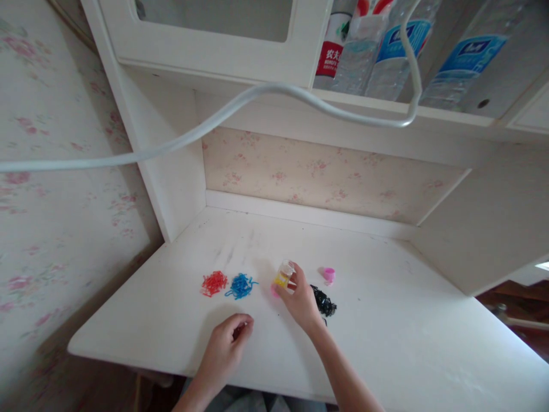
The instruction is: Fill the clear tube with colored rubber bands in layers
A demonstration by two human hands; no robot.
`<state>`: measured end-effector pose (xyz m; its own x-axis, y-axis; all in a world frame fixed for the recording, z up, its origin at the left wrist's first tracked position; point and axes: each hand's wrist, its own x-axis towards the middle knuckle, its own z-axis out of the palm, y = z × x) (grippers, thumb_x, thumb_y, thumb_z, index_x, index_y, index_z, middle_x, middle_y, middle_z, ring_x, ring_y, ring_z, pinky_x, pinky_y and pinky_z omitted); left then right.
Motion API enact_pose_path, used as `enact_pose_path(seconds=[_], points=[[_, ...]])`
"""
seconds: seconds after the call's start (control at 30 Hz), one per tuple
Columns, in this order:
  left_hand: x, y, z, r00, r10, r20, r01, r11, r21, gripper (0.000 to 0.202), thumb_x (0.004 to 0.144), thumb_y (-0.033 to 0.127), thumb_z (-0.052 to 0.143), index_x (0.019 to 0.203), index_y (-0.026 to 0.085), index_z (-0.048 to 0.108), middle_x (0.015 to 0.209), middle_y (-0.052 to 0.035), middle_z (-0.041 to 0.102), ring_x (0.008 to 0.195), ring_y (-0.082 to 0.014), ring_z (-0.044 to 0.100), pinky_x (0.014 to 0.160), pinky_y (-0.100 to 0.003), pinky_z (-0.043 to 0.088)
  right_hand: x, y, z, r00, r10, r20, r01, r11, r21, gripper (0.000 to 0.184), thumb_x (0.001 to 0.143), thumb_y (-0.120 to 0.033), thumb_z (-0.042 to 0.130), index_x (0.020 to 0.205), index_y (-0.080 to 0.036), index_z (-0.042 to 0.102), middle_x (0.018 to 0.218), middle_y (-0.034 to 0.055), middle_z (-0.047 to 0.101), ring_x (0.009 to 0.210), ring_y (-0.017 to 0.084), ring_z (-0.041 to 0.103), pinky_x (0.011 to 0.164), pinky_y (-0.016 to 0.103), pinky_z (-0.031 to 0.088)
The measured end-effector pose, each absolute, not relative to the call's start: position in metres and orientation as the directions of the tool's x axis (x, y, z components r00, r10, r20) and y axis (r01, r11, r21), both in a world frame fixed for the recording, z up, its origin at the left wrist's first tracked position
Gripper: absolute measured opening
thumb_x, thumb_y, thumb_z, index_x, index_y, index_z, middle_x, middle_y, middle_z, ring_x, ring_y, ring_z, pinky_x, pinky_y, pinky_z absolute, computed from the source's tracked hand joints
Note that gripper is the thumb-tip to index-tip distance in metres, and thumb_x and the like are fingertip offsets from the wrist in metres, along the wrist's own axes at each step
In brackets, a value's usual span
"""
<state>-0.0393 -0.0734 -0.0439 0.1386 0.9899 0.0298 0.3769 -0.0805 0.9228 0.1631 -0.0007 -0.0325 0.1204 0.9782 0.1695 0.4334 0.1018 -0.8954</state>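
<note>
At the left of the white tabletop (171, 320) lies a loose pile of red bands (214, 283), and just beside it, to the right, a pile of blue bands (241, 286). Both are beyond the left hand's fingertips and apart from them.

The left hand (227, 339) comes next, nearer the front edge of the table. Its fingers are curled inward, with the thumb and index tips close together; whether they pinch anything, I cannot tell. The forearm slants up and rightward from the bottom of the view, and the back of the hand faces up and left.

Further right, the small clear container (283, 277) with a yellow band is between the thumb and fingers of the right hand (303, 302), which are closed on it. The container is tilted, its clear end up and to the right. A pink patch (275, 290) shows at its lower left; whether it belongs to the container is unclear. The right forearm reaches up and leftward from the bottom edge, with the back of the hand turned rightward.

A pile of black bands (326, 303) lies just right of this hand, partly hidden by it. Beyond the pile sits a small pink piece (329, 274), apart from the fingers.
</note>
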Motion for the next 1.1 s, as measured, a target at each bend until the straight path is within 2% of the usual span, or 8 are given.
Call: enact_pose_path(seconds=[0.13, 0.3, 0.4, 0.53, 0.67, 0.8, 1.03, 1.1], points=[[-0.046, -0.065, -0.039, 0.059, 0.997, 0.046, 0.558, -0.071, 0.827, 0.029, 0.091, 0.039, 0.042, 0.09, 0.021, 0.065, 0.08, -0.0019, 0.07, 0.071, -0.0158, 0.064, 0.067, -0.024, 0.046, 0.171, -0.015, -0.041, 0.132, 0.979, 0.155, 0.434, 0.084, -0.897, 0.065, 0.077, -0.035, 0.065, 0.135, -0.026, 0.038, 0.113, 0.0078, 0.066, 0.092, 0.021, 0.068, 0.081, 0.036, 0.054], [-0.063, -0.053, -0.032, -0.127, 0.983, 0.132, 0.906, 0.06, 0.42, 0.023, 0.09, 0.032, 0.043, 0.097, 0.025, 0.064, 0.094, -0.0033, 0.073, 0.075, -0.0207, 0.069, 0.064, -0.027, 0.046, 0.17, -0.015, -0.052, 0.106, 0.983, 0.148, 0.361, 0.101, -0.927, 0.063, 0.076, -0.034, 0.066, 0.132, -0.024, 0.04, 0.115, 0.0079, 0.065, 0.094, 0.021, 0.068, 0.082, 0.036, 0.055], [-0.066, -0.045, -0.033, -0.118, 0.978, 0.172, 0.976, 0.083, 0.2, 0.027, 0.091, 0.031, 0.041, 0.107, 0.024, 0.062, 0.103, -0.0063, 0.072, 0.071, -0.0229, 0.07, 0.059, -0.029, 0.046, 0.167, -0.015, -0.059, 0.098, 0.984, 0.151, 0.306, 0.115, -0.945, 0.063, 0.076, -0.034, 0.065, 0.132, -0.023, 0.04, 0.116, 0.0091, 0.064, 0.094, 0.021, 0.068, 0.083, 0.036, 0.054], [-0.062, -0.034, -0.039, -0.087, 0.98, 0.176, 0.993, 0.071, 0.094, 0.029, 0.092, 0.026, 0.038, 0.105, 0.019, 0.063, 0.096, -0.0099, 0.073, 0.071, -0.0251, 0.071, 0.057, -0.029, 0.047, 0.165, -0.021, -0.064, 0.126, 0.978, 0.166, 0.305, 0.121, -0.945, 0.069, 0.073, -0.037, 0.069, 0.134, -0.021, 0.039, 0.125, 0.0119, 0.06, 0.103, 0.023, 0.064, 0.09, 0.038, 0.05], [-0.058, -0.031, -0.041, -0.062, 0.978, 0.2, 0.996, 0.048, 0.075, 0.031, 0.094, 0.024, 0.034, 0.093, 0.018, 0.064, 0.088, -0.01, 0.072, 0.068, -0.0243, 0.07, 0.054, -0.028, 0.047, 0.166, -0.031, -0.068, 0.172, 0.962, 0.211, 0.365, 0.137, -0.921, 0.07, 0.071, -0.038, 0.072, 0.132, -0.022, 0.043, 0.128, 0.0123, 0.057, 0.11, 0.026, 0.059, 0.096, 0.042, 0.046], [-0.063, -0.037, -0.036, -0.078, 0.959, 0.272, 0.991, 0.046, 0.122, 0.029, 0.095, 0.027, 0.036, 0.102, 0.02, 0.063, 0.099, -0.01, 0.072, 0.067, -0.0208, 0.07, 0.055, -0.026, 0.047, 0.167, -0.04, -0.077, 0.25, 0.942, 0.226, 0.421, 0.104, -0.901, 0.065, 0.072, -0.042, 0.069, 0.13, -0.024, 0.047, 0.13, 0.0114, 0.056, 0.111, 0.028, 0.058, 0.095, 0.044, 0.046], [-0.043, -0.03, 0.015, 0.042, 0.862, 0.505, 0.86, -0.289, 0.42, 0.028, 0.095, 0.037, 0.041, 0.097, 0.021, 0.063, 0.095, -0.0059, 0.07, 0.083, -0.0172, 0.066, 0.078, -0.027, 0.048, 0.164, -0.062, -0.088, 0.336, 0.91, 0.24, 0.448, 0.07, -0.891, 0.059, 0.078, -0.048, 0.062, 0.129, -0.022, 0.049, 0.129, 0.0122, 0.056, 0.102, 0.025, 0.062, 0.086, 0.037, 0.052], [-0.023, -0.025, 0.035, 0.059, 0.856, 0.514, 0.799, -0.35, 0.489, 0.03, 0.096, 0.037, 0.038, 0.095, 0.021, 0.063, 0.087, -0.0041, 0.069, 0.076, -0.0152, 0.065, 0.073, -0.025, 0.048, 0.164, -0.064, -0.087, 0.361, 0.906, 0.219, 0.427, 0.048, -0.903, 0.058, 0.077, -0.049, 0.062, 0.127, -0.02, 0.05, 0.123, 0.0128, 0.059, 0.096, 0.025, 0.065, 0.078, 0.035, 0.055]])
